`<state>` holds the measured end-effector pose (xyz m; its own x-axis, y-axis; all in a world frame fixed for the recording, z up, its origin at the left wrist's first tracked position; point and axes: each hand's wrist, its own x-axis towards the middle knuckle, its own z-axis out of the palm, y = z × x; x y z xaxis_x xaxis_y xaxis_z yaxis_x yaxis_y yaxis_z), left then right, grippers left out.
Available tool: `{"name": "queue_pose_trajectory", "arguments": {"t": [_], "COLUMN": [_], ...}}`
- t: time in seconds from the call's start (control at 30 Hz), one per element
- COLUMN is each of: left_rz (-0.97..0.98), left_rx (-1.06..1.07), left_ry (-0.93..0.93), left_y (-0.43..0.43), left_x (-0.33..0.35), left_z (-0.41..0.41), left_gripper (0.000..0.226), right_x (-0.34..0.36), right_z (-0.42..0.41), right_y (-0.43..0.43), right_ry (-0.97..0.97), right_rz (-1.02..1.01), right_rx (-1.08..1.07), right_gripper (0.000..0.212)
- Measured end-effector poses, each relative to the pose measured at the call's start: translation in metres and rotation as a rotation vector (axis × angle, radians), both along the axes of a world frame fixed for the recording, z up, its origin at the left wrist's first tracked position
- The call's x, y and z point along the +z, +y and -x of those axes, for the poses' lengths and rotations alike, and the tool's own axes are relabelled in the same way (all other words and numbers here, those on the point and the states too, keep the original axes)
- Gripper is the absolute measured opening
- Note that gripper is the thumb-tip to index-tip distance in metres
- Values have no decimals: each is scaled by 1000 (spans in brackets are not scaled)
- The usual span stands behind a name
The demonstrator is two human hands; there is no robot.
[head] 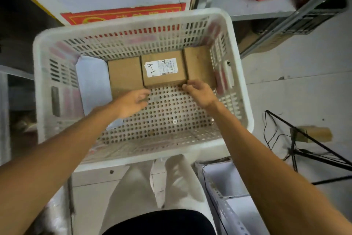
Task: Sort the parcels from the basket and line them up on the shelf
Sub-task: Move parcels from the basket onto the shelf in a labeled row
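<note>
**The A-1 box (163,57) is reached for in the white basket (133,27).**
Three brown boxes are lined up by the basket's far wall, in the middle of the frame. The right hand (200,92) is laid at the A-1 box's near right corner with bent fingers; whether it is gripped cannot be told. The left hand (131,103) is loose and empty, just beside the left box (124,74). The A-1 box is best held on both sides and lifted straight up, so its neighbours are not dragged.
</note>
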<state>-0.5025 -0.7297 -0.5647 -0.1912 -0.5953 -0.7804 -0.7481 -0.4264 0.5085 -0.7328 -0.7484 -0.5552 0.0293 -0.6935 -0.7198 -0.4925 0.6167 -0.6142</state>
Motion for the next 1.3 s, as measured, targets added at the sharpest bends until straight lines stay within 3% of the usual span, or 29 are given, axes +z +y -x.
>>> {"name": "queue_pose_trajectory", "arguments": {"t": [0.23,0.4,0.57,0.83,1.1,1.3], "left_rz": [35,57,230,228,264,186], "left_rx": [-30,-71,-49,-125,-193,-258], "left_ry": [51,89,100,49,24,17], "left_y": [-49,-72,-84,-76,-61,-49], "left_x": [-61,-103,-128,-140,-145,-135], "left_z": [58,92,102,91,91,91], "left_gripper": [43,44,47,64,67,67], "right_x": [-65,-109,-137,-158,-153,-131], "right_z": [34,39,33,14,8,10], "right_y": [-17,-35,-53,-50,-46,-23], "right_ry": [55,321,569,834,761,684], "right_rz": [-57,57,182,141,101,41], "right_rx": [-58,101,302,293,210,170], "right_gripper": [49,62,69,108,91,103]}}
